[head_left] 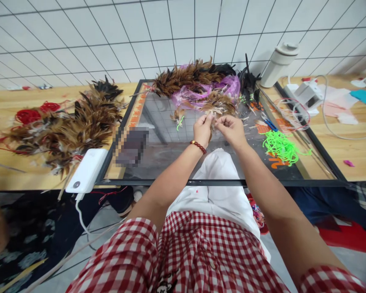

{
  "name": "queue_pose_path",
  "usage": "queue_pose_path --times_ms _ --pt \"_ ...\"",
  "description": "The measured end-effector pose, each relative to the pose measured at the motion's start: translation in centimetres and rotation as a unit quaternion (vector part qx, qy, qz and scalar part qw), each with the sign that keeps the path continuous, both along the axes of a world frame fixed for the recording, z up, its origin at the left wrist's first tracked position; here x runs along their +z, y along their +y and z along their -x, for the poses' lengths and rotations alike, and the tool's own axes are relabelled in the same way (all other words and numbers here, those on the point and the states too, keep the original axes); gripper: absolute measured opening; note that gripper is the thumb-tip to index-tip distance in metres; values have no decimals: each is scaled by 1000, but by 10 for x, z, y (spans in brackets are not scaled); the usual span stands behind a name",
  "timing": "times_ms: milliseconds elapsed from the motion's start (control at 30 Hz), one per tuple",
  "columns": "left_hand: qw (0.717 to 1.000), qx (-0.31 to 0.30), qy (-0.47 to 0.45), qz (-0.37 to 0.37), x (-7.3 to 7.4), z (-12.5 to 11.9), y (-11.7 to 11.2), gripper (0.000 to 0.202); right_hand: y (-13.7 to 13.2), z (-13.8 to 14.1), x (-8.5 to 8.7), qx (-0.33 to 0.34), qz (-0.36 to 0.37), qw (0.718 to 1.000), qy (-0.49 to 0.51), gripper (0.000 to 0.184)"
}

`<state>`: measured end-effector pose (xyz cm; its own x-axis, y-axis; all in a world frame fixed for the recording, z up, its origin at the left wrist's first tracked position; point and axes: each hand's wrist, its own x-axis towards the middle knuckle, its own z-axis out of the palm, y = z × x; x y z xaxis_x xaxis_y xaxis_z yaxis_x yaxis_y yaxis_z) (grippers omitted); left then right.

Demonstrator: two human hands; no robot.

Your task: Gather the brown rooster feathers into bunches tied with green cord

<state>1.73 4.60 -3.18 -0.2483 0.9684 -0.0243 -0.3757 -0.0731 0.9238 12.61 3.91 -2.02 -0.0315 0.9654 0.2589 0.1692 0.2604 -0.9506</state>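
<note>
Over the black-framed glass panel, my hands are close together with the fingertips almost touching. My left hand, a beaded bracelet at its wrist, is closed in a pinch on a small brown feather, partly hidden by the fingers. My right hand pinches beside it; whatever is in its fingertips is too small to make out. Just beyond them lies a loose pile of brown feathers with pale quills. A short green cord rests left of my hands.
Behind are a feather garland and purple plastic. To the right lie green cords, blue-handled snips, a white tumbler and charging cables. Feather bundles, red cord and a white power bank lie left.
</note>
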Motion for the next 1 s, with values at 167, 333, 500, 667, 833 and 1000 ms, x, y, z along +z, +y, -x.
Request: queue_pose_path --times_ms 167,333,500,667,833,1000 --pt "997 0 78 -16 -9 -1 3 18 2 1 -2 -11 12 1000 0 18" --pt "990 -1 134 -35 -14 -1 1 17 1 2 -3 -28 4 999 -19 15" --pt "995 10 100 -2 -11 3 3 19 3 2 -7 -8 -17 999 -43 7" --pt "985 -10 -162 63 11 17 7 26 12 -11 -9 29 35 998 50 22" --pt "985 -87 -140 56 26 18 -4 27 17 -22 -8 4 31 997 68 39" --pt "976 -204 -56 58 22 5 -16 29 10 -22 1 76 53 988 123 65"
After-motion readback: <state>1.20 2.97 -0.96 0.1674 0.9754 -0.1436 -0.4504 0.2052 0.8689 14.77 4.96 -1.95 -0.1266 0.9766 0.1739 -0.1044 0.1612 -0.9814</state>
